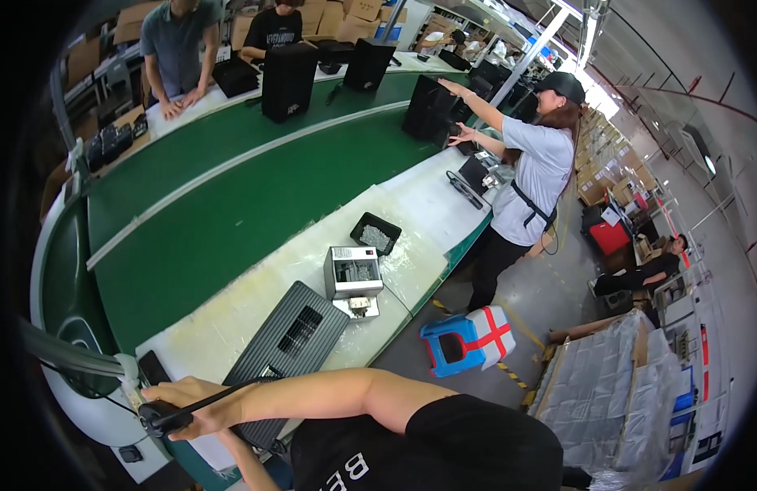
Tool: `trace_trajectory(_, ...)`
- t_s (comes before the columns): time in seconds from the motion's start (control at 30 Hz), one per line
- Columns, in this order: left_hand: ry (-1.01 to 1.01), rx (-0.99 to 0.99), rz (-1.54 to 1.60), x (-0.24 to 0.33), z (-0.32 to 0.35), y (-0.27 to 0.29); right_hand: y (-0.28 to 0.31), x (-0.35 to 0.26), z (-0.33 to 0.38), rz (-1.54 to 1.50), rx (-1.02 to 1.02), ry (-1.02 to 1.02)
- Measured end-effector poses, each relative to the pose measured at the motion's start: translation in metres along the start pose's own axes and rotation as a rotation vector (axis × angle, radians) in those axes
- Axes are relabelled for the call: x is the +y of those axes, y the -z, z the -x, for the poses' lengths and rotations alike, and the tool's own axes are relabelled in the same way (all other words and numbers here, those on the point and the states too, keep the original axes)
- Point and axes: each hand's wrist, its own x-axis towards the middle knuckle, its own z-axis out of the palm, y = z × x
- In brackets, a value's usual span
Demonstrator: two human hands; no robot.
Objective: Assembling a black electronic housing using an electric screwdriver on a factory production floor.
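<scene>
My right hand (200, 403) is closed around a black corded tool that looks like an electric screwdriver (159, 419), at the lower left. Its dark cord runs back over my forearm. Below that arm my left forearm (246, 465) shows, but its hand is hidden behind the right one. Beside my hands a long black ridged housing (268, 331) with rectangular openings lies slanted on the pale bench mat. Just beyond it stands a metal screw feeder (353, 272) with screws inside. A black tray (376, 236) of small screws sits behind the feeder.
A green conveyor belt (231, 221) curves past the bench, with black boxy units (288, 86) on its far side. One co-worker (534, 155) handles a black unit at the right; others stand across the belt. A blue and white stool (468, 340) and wrapped stack (599, 385) stand right.
</scene>
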Motion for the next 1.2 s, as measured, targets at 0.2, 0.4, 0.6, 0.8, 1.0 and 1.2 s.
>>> trace_trajectory(0.2,-0.061,0.193,-0.183,-0.010,0.021,0.045,0.038,-0.027,-0.013,-0.245,0.047,-0.217)
trace_trajectory(0.4,-0.065,0.261,-0.245,0.027,-0.001,-0.004,0.191,-0.123,0.037,-0.382,0.583,-0.124)
trace_trajectory(0.6,-0.095,0.239,-0.246,0.037,0.000,-0.005,0.263,-0.142,0.127,0.299,0.860,-0.020)
trace_trajectory(0.8,-0.056,0.222,-0.316,0.048,0.009,0.006,0.252,-0.122,0.197,0.649,0.896,-0.342)
trace_trajectory(1.0,-0.006,0.306,-0.487,0.062,0.014,-0.007,0.259,-0.130,0.182,0.584,1.074,-0.352)
trace_trajectory(1.2,-0.019,0.328,-0.158,0.072,0.003,-0.041,0.259,-0.099,0.200,0.659,1.045,-0.112)
